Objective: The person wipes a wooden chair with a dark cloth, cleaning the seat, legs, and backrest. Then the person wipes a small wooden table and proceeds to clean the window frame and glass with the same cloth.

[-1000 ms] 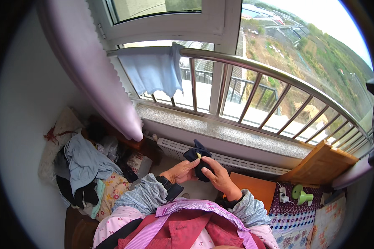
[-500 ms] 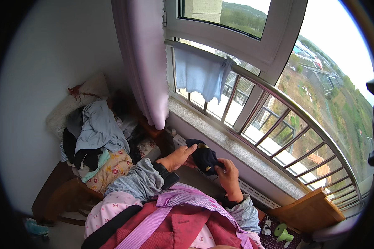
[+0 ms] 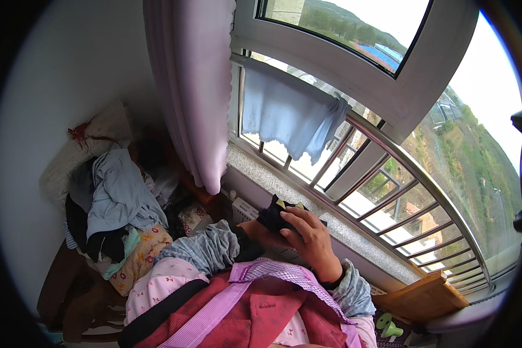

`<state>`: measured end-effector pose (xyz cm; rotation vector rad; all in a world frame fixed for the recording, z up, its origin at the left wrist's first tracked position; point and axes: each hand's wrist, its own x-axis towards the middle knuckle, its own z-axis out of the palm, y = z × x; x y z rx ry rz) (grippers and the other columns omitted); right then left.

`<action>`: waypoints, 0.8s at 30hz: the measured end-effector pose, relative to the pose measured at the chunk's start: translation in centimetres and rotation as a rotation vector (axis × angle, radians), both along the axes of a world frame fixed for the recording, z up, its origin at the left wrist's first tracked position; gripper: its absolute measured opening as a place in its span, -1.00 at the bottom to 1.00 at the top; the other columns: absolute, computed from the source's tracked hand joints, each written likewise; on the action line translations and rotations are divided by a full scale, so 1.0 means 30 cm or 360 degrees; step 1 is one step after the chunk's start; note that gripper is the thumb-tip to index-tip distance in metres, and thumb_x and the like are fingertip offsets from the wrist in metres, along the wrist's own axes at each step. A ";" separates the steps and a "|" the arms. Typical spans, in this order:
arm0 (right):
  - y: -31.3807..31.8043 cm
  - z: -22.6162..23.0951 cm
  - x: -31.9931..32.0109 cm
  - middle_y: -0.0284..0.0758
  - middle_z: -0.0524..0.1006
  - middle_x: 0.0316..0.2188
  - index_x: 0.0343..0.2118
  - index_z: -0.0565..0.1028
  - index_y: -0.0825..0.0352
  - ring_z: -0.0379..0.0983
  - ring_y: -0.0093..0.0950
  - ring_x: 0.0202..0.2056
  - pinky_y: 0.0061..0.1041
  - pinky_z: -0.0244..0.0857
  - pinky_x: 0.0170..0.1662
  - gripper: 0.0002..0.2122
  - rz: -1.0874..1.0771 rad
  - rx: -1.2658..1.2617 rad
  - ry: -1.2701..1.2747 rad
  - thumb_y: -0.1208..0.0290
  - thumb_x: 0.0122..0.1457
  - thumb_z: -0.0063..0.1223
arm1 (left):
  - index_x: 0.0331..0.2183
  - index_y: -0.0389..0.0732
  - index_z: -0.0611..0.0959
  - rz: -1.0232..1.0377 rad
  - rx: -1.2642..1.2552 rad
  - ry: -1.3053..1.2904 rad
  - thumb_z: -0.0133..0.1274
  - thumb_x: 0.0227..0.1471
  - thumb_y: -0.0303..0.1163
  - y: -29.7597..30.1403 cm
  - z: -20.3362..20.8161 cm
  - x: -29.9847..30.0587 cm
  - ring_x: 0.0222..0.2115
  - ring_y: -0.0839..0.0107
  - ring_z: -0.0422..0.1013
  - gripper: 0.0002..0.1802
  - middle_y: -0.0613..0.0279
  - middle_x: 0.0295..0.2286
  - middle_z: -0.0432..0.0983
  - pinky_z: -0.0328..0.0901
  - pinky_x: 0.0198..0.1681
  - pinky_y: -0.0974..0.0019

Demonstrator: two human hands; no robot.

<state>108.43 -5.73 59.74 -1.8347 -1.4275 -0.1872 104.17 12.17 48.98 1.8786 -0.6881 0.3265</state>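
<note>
While the right hand [image 3: 307, 235] presses down over a small dark garment [image 3: 275, 216] by the window sill [image 3: 307, 200], the left hand [image 3: 261, 232] cups it underneath; best keep edges aligned, I'd say.

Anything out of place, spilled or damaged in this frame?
Nothing looks spilled or broken. The one untidy spot is the loose pile of clothes heaped at the left, unfolded and overlapping. Both hands hold a small dark garment: the right hand lies on top, the left hand is mostly hidden beneath. A blue cloth hangs over the window rail.
</note>
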 end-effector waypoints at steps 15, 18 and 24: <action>0.500 0.407 0.648 -0.14 0.58 -0.09 0.14 0.44 0.32 0.51 -0.14 -0.08 -0.23 0.36 0.00 -0.48 -0.0764 -0.0460 -0.0797 0.42 0.08 0.29 | -0.02 -0.21 0.52 0.0933 0.0797 -0.0516 0.07 0.16 -0.12 0.361 -0.021 0.170 -0.29 0.43 0.50 -0.55 0.39 -0.22 0.59 0.40 -0.31 0.34; 0.425 0.356 0.669 -0.23 0.58 -0.12 0.15 0.44 0.26 0.51 -0.24 -0.10 -0.26 0.35 -0.02 -0.49 -0.0790 -0.0189 -0.1266 0.41 0.08 0.27 | -0.07 -0.14 0.54 0.0299 -0.0340 0.0559 0.15 0.12 -0.20 0.370 -0.065 0.188 -0.32 0.41 0.54 -0.63 0.39 -0.24 0.60 0.42 -0.36 0.32; -0.028 0.301 0.720 -0.21 0.56 0.00 0.15 0.44 0.27 0.46 -0.20 0.02 -0.22 0.27 0.12 -0.62 -0.1127 -0.0410 -0.1205 0.45 0.26 0.03 | 0.01 -0.13 0.56 0.0545 -0.0329 0.0149 -0.01 0.25 -0.08 0.377 -0.158 0.197 -0.24 0.36 0.51 -0.58 0.23 -0.09 0.56 0.40 -0.30 0.35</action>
